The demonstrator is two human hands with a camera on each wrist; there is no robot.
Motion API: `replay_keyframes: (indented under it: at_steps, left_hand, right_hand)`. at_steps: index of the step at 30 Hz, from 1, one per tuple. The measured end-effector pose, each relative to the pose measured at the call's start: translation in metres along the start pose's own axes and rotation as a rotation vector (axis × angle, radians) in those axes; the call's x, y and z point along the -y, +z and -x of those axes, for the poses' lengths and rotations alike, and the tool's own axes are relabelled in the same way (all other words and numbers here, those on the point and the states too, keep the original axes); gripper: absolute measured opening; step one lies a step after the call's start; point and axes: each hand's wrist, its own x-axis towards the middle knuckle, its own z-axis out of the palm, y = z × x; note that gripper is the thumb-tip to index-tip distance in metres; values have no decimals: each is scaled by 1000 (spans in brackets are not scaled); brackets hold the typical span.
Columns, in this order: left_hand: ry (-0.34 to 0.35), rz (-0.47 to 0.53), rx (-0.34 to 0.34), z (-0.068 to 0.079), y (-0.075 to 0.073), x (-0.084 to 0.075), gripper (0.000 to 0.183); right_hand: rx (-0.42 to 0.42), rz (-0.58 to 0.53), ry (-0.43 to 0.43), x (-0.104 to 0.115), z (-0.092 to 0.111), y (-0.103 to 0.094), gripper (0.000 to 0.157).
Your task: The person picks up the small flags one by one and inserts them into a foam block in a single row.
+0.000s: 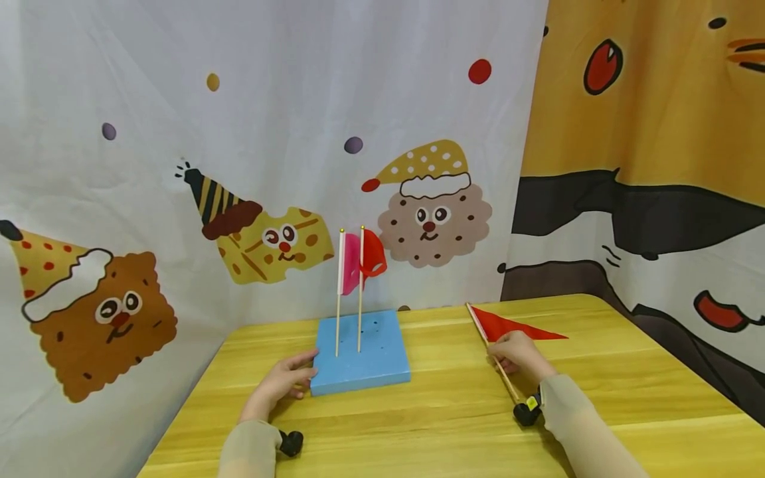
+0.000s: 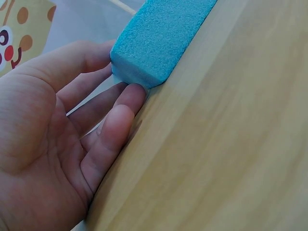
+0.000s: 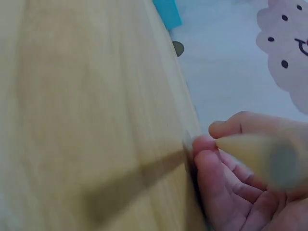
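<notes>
A blue foam block (image 1: pixel 364 372) lies on the table, with small holes in its top. Two sticks stand upright in it, one bearing a pink flag (image 1: pixel 350 262), the other a red flag (image 1: pixel 373 252) that curls over. My left hand (image 1: pixel 283 382) rests on the table, its relaxed fingers touching the block's left side; in the left wrist view the fingertips meet the block's corner (image 2: pixel 144 53). Over at the right, my right hand (image 1: pixel 520 355) pinches the wooden stick of a red triangular flag (image 1: pixel 516 325). The stick's end (image 3: pixel 281 163) shows blurred and close in the right wrist view.
The wooden table (image 1: pixel 442 418) reaches back to a white curtain (image 1: pixel 287 86) printed with cartoon snacks. An orange and black patterned curtain (image 1: pixel 657 133) hangs along the right side. A wide stretch of table separates the block from the right-hand flag.
</notes>
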Motion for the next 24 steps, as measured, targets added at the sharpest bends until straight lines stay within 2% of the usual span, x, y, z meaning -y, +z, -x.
replay_keyframes:
  at_steps: [13,19,24]
  left_hand:
    - [6,9,2,3,3,4,61]
    - [10,2,3,1,2,3,61]
    - [7,-3,-3,-2,1,1,62]
  right_hand:
    - [167,-295,88,-12,-10,-5,29]
    - [179,-369,102,-12,-14,-6,29]
    - [224,-382,73,-10,-15,-8,32]
